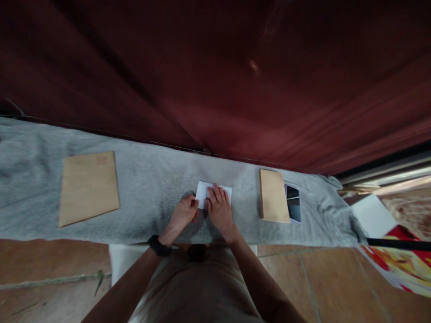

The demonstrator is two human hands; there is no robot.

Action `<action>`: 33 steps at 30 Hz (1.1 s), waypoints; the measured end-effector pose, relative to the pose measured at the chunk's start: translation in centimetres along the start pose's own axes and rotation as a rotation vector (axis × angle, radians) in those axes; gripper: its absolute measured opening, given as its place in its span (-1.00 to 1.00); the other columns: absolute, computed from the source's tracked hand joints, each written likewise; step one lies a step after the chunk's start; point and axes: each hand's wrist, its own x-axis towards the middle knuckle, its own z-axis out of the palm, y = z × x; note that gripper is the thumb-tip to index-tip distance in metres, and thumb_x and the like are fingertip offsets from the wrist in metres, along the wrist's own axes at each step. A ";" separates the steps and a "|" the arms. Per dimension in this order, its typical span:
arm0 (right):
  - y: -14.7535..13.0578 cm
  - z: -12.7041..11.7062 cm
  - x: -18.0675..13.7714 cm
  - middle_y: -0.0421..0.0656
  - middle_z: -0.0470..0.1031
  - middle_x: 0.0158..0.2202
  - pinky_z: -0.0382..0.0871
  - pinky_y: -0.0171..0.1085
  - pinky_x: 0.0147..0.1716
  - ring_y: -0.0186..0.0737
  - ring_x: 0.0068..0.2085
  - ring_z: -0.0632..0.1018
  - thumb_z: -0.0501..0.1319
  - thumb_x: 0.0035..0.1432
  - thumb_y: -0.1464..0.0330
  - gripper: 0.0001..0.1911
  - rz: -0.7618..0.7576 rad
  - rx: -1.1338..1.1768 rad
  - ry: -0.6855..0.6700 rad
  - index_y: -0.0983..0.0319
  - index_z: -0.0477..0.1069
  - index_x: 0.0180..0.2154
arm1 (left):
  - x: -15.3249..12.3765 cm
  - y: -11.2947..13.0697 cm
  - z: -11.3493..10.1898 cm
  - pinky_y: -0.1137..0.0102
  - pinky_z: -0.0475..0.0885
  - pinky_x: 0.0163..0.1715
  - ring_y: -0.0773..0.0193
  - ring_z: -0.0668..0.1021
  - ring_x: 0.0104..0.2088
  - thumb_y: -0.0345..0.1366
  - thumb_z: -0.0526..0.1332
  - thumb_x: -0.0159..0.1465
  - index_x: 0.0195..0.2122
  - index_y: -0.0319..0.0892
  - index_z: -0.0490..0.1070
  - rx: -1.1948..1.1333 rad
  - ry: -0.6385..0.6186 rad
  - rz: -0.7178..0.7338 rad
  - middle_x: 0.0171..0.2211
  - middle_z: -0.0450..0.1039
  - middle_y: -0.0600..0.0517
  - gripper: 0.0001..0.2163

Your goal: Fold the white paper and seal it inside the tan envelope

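A small piece of white paper lies on the grey cloth in front of me. Its left edge is pinched between the thumb and fingers of my left hand, which has a black band on the wrist. My right hand rests flat on the paper with its fingers stretched out, covering much of the middle and right side. Whether the paper is a single sheet or folded, I cannot tell.
A large brown envelope lies to the left. To the right, a stack of smaller brown envelopes sits beside a phone. Grey cloth covers the narrow table, backed by a dark red surface. A colourful box stands at far right.
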 end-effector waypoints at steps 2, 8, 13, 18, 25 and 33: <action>-0.3 0.2 -0.3 0.00 0.17 0.48 0.05 0.10 0.45 0.04 0.47 0.19 0.05 0.52 0.32 -0.48 0.021 -0.043 -0.019 0.24 0.24 0.42 | -0.6 0.5 -0.1 0.38 0.45 -0.38 0.16 0.66 -0.43 -0.28 0.03 0.46 -0.12 -0.19 0.46 0.224 0.091 0.006 -0.40 0.61 -0.08 -0.78; -0.3 0.2 -0.5 0.01 0.13 0.49 0.01 0.19 0.44 0.11 0.48 0.19 0.05 0.52 0.32 -0.46 0.027 -0.090 -0.055 0.24 0.20 0.44 | -0.3 1.8 1.6 0.18 0.53 0.01 -0.02 0.69 -0.05 -0.20 -0.04 0.52 0.16 -0.22 0.46 0.460 0.369 0.244 -0.09 0.66 -0.24 -0.62; -0.1 0.5 -0.7 0.07 0.07 0.50 0.00 0.16 0.45 0.08 0.50 0.14 0.06 0.41 0.49 -0.35 0.006 -0.139 -0.075 0.32 0.09 0.48 | 2.7 1.0 4.3 0.04 0.19 0.43 -0.04 0.36 0.40 -0.15 0.00 0.50 0.36 -0.32 0.31 0.393 0.329 0.653 0.38 0.33 -0.28 -0.49; 0.6 0.6 -1.6 0.08 0.08 0.50 -0.01 0.18 0.45 0.06 0.50 0.14 -0.03 0.49 0.42 -0.41 0.046 -0.142 -0.011 0.34 0.10 0.47 | 3.0 -1.5 4.6 0.01 0.01 0.49 -0.03 0.17 0.50 -0.13 -0.03 0.50 0.45 -0.36 0.18 0.494 0.378 0.682 0.48 0.12 -0.26 -0.43; 2.5 -0.3 -2.9 0.21 0.13 0.47 0.00 0.21 0.42 0.12 0.48 0.18 -0.02 0.55 0.18 -0.34 0.130 -0.150 0.055 0.43 0.04 0.48 | 2.1 -2.5 3.6 -0.01 0.03 0.47 -0.08 0.18 0.49 -0.16 -0.06 0.49 0.44 -0.44 0.16 0.538 0.433 0.625 0.46 0.13 -0.32 -0.41; 3.4 -0.7 -3.7 0.22 0.14 0.46 0.03 0.21 0.41 0.14 0.47 0.21 -0.03 0.56 0.19 -0.34 0.151 -0.162 0.084 0.43 0.02 0.48 | 1.1 -2.6 2.9 -0.03 0.17 0.41 -0.12 0.37 0.39 -0.22 0.03 0.44 0.35 -0.28 0.35 0.373 0.467 0.547 0.36 0.34 -0.28 -0.50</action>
